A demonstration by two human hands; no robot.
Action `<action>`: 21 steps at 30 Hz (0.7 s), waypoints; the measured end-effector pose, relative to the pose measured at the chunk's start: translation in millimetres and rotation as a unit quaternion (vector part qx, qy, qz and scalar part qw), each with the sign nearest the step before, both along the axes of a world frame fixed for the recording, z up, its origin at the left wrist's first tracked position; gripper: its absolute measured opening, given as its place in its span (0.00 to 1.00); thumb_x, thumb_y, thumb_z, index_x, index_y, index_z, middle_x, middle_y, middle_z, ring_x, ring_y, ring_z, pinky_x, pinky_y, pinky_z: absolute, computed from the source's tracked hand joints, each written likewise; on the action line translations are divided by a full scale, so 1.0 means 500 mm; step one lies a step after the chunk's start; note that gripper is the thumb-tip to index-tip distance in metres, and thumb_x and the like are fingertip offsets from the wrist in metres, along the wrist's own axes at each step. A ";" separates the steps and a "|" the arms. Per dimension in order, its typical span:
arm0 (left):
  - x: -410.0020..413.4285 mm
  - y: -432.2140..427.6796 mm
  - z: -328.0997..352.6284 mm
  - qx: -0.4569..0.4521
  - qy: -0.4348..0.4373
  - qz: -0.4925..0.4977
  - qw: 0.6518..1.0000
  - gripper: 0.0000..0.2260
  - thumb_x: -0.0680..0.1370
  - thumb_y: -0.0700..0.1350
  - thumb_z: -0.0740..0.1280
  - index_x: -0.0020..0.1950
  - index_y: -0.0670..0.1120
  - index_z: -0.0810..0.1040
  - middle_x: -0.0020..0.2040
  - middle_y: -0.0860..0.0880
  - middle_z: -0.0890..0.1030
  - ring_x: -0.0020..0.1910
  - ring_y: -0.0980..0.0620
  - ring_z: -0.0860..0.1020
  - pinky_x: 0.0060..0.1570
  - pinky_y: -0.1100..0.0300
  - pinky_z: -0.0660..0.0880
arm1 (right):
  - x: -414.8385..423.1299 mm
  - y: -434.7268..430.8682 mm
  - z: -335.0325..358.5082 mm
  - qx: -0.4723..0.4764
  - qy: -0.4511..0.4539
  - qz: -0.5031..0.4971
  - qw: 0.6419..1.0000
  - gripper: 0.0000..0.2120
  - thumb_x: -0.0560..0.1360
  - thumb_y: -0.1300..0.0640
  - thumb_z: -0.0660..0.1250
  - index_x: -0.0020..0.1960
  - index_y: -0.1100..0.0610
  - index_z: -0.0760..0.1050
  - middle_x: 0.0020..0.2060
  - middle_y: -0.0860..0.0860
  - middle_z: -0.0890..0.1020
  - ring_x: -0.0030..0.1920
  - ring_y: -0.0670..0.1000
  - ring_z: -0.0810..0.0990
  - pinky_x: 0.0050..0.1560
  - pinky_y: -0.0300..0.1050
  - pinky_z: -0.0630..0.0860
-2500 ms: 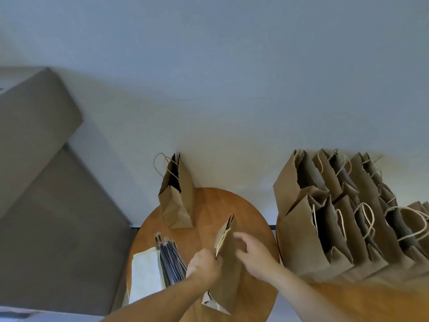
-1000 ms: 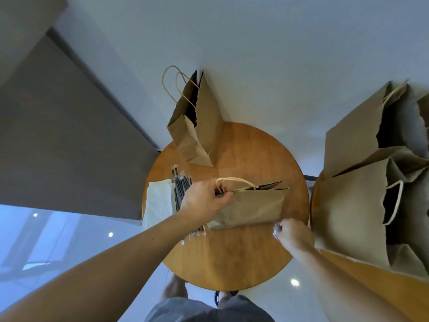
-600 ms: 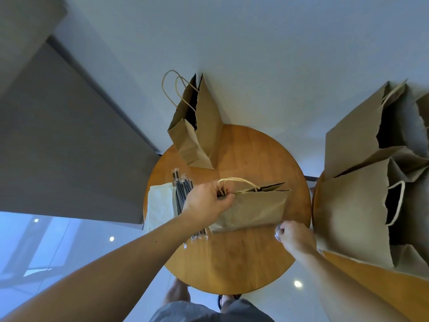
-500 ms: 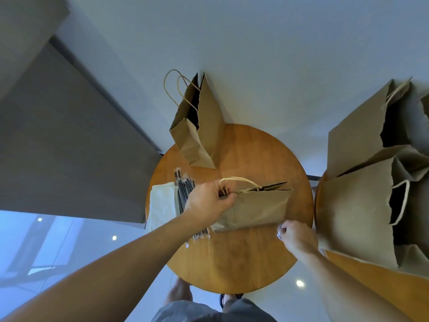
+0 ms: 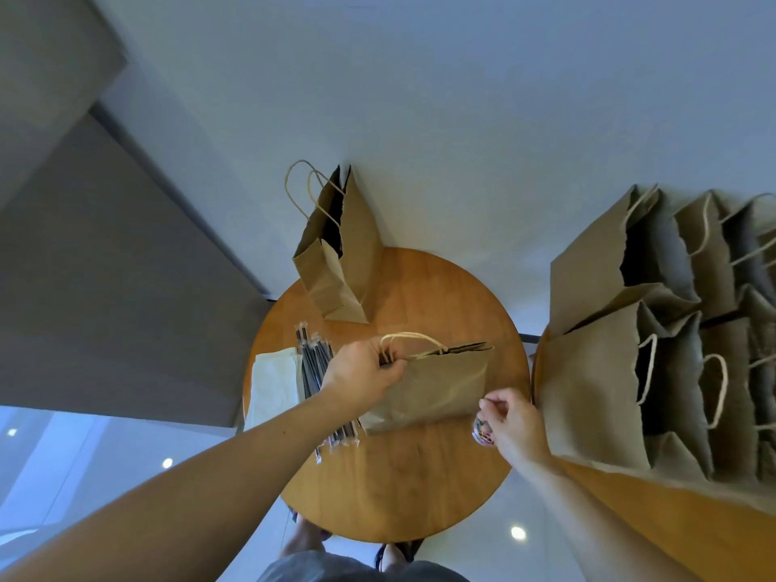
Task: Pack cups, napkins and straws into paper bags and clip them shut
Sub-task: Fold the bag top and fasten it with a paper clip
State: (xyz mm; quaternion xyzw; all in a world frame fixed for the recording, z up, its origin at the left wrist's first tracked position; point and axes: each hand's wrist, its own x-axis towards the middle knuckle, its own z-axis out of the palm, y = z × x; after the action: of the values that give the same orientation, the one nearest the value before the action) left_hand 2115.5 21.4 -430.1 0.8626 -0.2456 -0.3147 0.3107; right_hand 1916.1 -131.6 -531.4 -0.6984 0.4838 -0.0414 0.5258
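Head view: left hand (image 5: 364, 376) keeps pinching the paper bag (image 5: 434, 390) mouth together at the handles, bag mid-worktop (image 5: 399, 480). Right hand (image 5: 511, 422) has risen off a small container (image 5: 483, 432), fingers curled; clip held? Cannot tell. Clipping probably next.

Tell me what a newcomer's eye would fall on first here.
The brown paper bag at the middle of the round table, its top in the grip of the left hand. Next, the right hand beside it, pinching a small item, and the crowd of open bags at right.
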 end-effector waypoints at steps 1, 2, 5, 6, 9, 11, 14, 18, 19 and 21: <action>0.000 -0.001 0.004 0.006 -0.002 -0.005 1.000 0.07 0.75 0.47 0.70 0.38 0.56 0.78 0.36 0.55 0.82 0.36 0.55 0.80 0.38 0.58 0.76 | 0.004 0.004 0.020 0.036 -0.035 -0.020 0.999 0.02 0.79 0.61 0.68 0.50 0.59 0.78 0.35 0.51 0.84 0.30 0.46 0.81 0.30 0.38 0.78; 0.000 -0.002 0.007 0.012 -0.005 -0.010 1.000 0.06 0.76 0.47 0.70 0.38 0.55 0.78 0.38 0.54 0.83 0.38 0.53 0.81 0.40 0.57 0.77 | 0.009 0.009 0.039 0.058 -0.059 -0.030 0.996 0.02 0.78 0.62 0.68 0.50 0.58 0.78 0.35 0.52 0.84 0.31 0.47 0.82 0.31 0.40 0.79; 0.002 -0.006 0.017 0.031 -0.019 -0.022 0.999 0.04 0.76 0.47 0.69 0.41 0.54 0.80 0.40 0.53 0.83 0.41 0.53 0.81 0.43 0.54 0.79 | 0.027 0.027 0.089 0.073 -0.102 -0.001 0.992 0.06 0.76 0.61 0.72 0.52 0.54 0.79 0.37 0.51 0.86 0.36 0.51 0.85 0.39 0.46 0.82; 0.004 -0.007 0.019 0.036 -0.021 -0.024 0.999 0.04 0.76 0.47 0.69 0.42 0.53 0.80 0.40 0.53 0.83 0.41 0.53 0.82 0.43 0.54 0.79 | 0.034 0.034 0.104 0.078 -0.116 0.013 0.990 0.08 0.75 0.60 0.73 0.53 0.53 0.79 0.37 0.51 0.86 0.37 0.52 0.85 0.42 0.47 0.82; 0.006 -0.012 0.026 0.057 -0.037 -0.036 0.997 0.04 0.77 0.48 0.69 0.44 0.50 0.81 0.41 0.51 0.83 0.41 0.51 0.82 0.44 0.53 0.80 | 0.058 0.052 0.143 0.084 -0.145 0.050 0.985 0.11 0.74 0.58 0.75 0.54 0.51 0.78 0.38 0.51 0.86 0.39 0.52 0.86 0.44 0.44 0.82; 0.005 -0.014 0.028 0.069 -0.050 -0.045 0.995 0.05 0.77 0.49 0.68 0.43 0.49 0.80 0.40 0.51 0.83 0.41 0.50 0.82 0.44 0.52 0.80 | 0.078 0.059 0.163 0.070 -0.155 0.057 0.984 0.07 0.73 0.60 0.75 0.49 0.52 0.81 0.37 0.50 0.86 0.38 0.52 0.85 0.44 0.42 0.82; 0.009 -0.016 0.027 0.075 -0.060 -0.054 0.994 0.06 0.77 0.50 0.68 0.41 0.51 0.78 0.38 0.52 0.82 0.40 0.52 0.81 0.42 0.54 0.79 | 0.112 0.063 0.183 0.007 -0.165 0.075 0.983 0.07 0.74 0.62 0.74 0.45 0.50 0.81 0.37 0.48 0.86 0.36 0.49 0.85 0.42 0.40 0.81; 0.013 -0.022 0.023 0.073 -0.072 -0.064 0.993 0.09 0.77 0.50 0.68 0.37 0.55 0.74 0.33 0.56 0.77 0.35 0.54 0.78 0.35 0.60 0.74 | 0.149 0.057 0.199 -0.115 -0.161 0.141 0.970 0.11 0.75 0.59 0.73 0.44 0.43 0.77 0.35 0.41 0.84 0.34 0.43 0.82 0.37 0.33 0.77; 0.013 -0.023 0.022 0.072 -0.074 -0.065 0.992 0.10 0.77 0.50 0.67 0.36 0.55 0.73 0.33 0.56 0.76 0.34 0.55 0.77 0.34 0.61 0.73 | 0.155 0.055 0.199 -0.147 -0.159 0.155 0.964 0.12 0.75 0.58 0.73 0.44 0.42 0.76 0.34 0.40 0.83 0.35 0.42 0.82 0.37 0.32 0.76; 0.012 -0.022 0.019 0.070 -0.079 -0.066 0.992 0.13 0.77 0.50 0.67 0.33 0.56 0.70 0.31 0.57 0.74 0.32 0.57 0.74 0.30 0.63 0.69 | 0.167 0.050 0.199 -0.196 -0.139 0.183 0.953 0.11 0.75 0.57 0.72 0.44 0.41 0.75 0.32 0.39 0.81 0.35 0.41 0.81 0.38 0.34 0.76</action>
State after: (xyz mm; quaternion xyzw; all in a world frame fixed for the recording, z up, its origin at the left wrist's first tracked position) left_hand 2121.2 10.2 -420.5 0.8864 -0.3033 -0.2815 0.2075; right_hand 1999.5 -106.6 -431.7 -0.8518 0.2524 -0.1352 0.4387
